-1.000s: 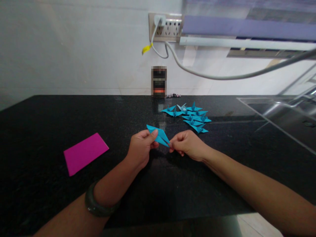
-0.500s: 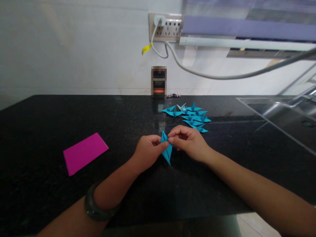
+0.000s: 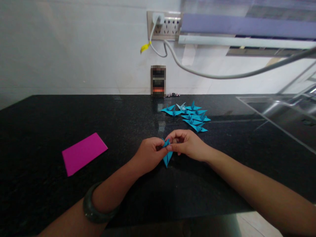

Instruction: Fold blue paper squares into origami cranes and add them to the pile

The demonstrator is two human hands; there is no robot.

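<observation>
Between my two hands is a piece of folded blue origami paper (image 3: 167, 160), its lower point aimed toward me and its upper end split into small tips. My left hand (image 3: 151, 154) pinches its left side with thumb and fingers. From the other side my right hand (image 3: 186, 144) grips the upper part, thumb pressed near the left thumb. The fingertips cover the paper's middle. Just beyond my right hand lies a cluster of several folded blue paper cranes (image 3: 195, 118), with one paler crane (image 3: 182, 106) at the back.
A magenta stack of paper (image 3: 84, 154) lies to the left on the black countertop (image 3: 118, 121). Against the wall stands a blurred-out upright object (image 3: 158, 81) beside a beaded string (image 3: 173, 95). A sink (image 3: 291, 115) is at the right. A grey cable (image 3: 222, 77) runs from the wall socket (image 3: 165, 26).
The upper end of the blue paper, one long point before, now shows separate tips folded down. My hands have shifted slightly toward me, still gripping it.
</observation>
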